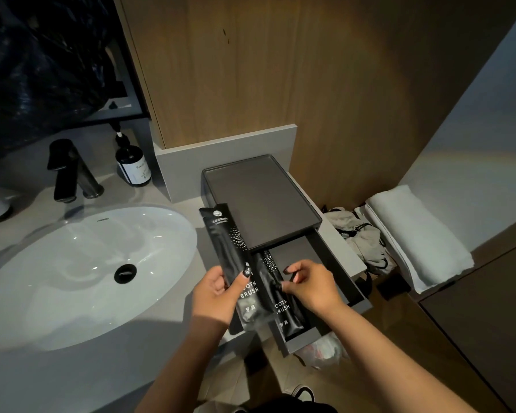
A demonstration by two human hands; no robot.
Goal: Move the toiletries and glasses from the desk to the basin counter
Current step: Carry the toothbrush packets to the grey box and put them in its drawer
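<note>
While the drawer (334, 296) of the grey box (259, 201) is standing open on the basin counter (167, 332), one toothbrush packet (231, 257) is being gripped by the left hand (213, 296), its long axis running up-left; a second packet (280, 296), lying lengthwise in the drawer, is being pinched by the right hand (312, 283).

You're at a hotel-style bathroom vanity: a white oval basin (84, 272) sunk in a grey counter (149, 347), a black tap (69, 171) behind it, a pump bottle (132, 165) beside that, black packets marked TOOTH BRUSH (236, 263) over an amenity drawer (319, 281), and a rolled white towel (414, 236) shelved to the right.
</note>
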